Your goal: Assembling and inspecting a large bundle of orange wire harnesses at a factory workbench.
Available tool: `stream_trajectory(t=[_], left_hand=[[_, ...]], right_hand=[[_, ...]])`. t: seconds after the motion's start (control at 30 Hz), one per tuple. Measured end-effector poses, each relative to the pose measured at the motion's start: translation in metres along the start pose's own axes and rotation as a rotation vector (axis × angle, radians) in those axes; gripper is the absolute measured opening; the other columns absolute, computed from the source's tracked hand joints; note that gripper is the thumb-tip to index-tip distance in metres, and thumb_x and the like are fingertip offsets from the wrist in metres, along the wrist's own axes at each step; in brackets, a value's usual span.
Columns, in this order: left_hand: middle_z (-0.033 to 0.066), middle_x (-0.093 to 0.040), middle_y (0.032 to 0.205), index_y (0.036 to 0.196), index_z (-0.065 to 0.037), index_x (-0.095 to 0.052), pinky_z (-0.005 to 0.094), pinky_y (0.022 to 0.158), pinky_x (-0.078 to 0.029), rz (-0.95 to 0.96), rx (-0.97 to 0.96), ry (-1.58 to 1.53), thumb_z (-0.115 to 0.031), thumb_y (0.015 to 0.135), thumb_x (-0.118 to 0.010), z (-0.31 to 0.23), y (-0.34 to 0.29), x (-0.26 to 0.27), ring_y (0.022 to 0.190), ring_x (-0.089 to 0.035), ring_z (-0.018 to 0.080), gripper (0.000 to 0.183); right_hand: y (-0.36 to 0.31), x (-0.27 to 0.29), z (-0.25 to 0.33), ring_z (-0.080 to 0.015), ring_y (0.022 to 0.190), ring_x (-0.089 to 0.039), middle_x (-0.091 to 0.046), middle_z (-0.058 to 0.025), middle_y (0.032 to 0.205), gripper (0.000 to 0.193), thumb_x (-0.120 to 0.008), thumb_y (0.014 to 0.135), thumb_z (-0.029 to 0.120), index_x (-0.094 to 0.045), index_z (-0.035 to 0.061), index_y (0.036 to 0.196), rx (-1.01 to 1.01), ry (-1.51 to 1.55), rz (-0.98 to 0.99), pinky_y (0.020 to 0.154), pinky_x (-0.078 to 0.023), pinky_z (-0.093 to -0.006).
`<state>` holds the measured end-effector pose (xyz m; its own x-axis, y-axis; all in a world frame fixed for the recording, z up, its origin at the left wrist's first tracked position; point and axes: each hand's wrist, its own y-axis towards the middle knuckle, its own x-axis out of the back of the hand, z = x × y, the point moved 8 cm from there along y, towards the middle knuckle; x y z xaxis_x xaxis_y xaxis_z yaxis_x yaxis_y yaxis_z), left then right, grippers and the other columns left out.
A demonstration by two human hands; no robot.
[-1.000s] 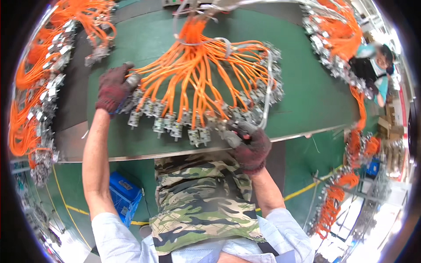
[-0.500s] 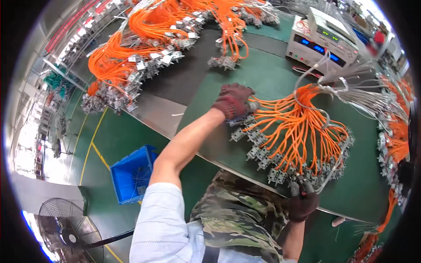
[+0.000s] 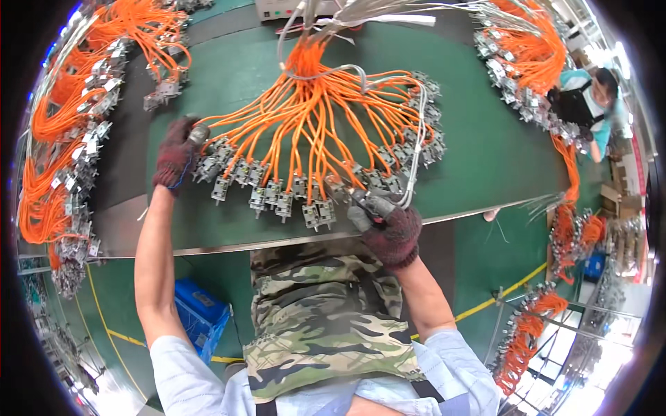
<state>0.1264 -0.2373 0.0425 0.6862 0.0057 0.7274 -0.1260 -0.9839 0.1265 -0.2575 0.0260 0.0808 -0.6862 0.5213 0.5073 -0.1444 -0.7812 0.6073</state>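
Note:
A bundle of orange cables (image 3: 316, 104) fans out over the green table mat, its cable ends carrying grey metal connectors (image 3: 281, 201). My left hand (image 3: 179, 151), in a dark red glove with grey fingertips, is closed at the bundle's left edge, where an orange cable runs into its fingers; the end of that cable is hidden. At the front of the fan, my right hand (image 3: 394, 232), gloved alike, is closed around a small dark hand tool (image 3: 362, 202), its tip beside the nearest connectors. The fingers cover most of the tool. Pale wires (image 3: 418, 139) loop down to this hand.
More orange cable bundles lie at the left (image 3: 52, 139) and far right (image 3: 531, 48). A white instrument (image 3: 267, 10) stands at the back. The table's metal edge (image 3: 229, 249) runs before me; a blue bin (image 3: 201, 312) sits on the floor. Another person (image 3: 590, 104) is at the right.
My view has turned to the right, so the cable fan sits more central and the instrument mostly leaves the top. Both hands stay near the same parts of the fan.

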Motion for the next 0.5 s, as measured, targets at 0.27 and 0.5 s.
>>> stream_trajectory(t=[0.27, 0.5], left_hand=[[0.0128, -0.065, 0.117, 0.126, -0.005, -0.072, 0.0384, 0.097, -0.053, -0.102, 0.098, 0.081, -0.041, 0.1, -0.069, -0.027, -0.032, 0.0, 0.108, -0.068, 0.0262, 0.045], [0.0147, -0.067, 0.115, 0.121, -0.009, -0.074, 0.0427, 0.094, -0.053, -0.239, 0.11, 0.131, -0.048, 0.094, -0.072, -0.047, -0.064, -0.008, 0.105, -0.066, 0.0317, 0.047]], right_hand=[[0.009, 0.002, -0.012, -0.0349, 0.089, -0.073, -0.078, -0.0095, 0.099, 0.033, -0.088, 0.08, 0.033, -0.081, 0.0141, 0.107, -0.185, -0.032, 0.168, 0.081, -0.058, -0.0464], [0.019, 0.02, -0.032, -0.0294, 0.087, -0.076, -0.078, -0.0107, 0.099, 0.029, -0.09, 0.079, 0.019, -0.08, 0.0099, 0.104, -0.196, 0.012, 0.153, 0.077, -0.06, -0.0402]])
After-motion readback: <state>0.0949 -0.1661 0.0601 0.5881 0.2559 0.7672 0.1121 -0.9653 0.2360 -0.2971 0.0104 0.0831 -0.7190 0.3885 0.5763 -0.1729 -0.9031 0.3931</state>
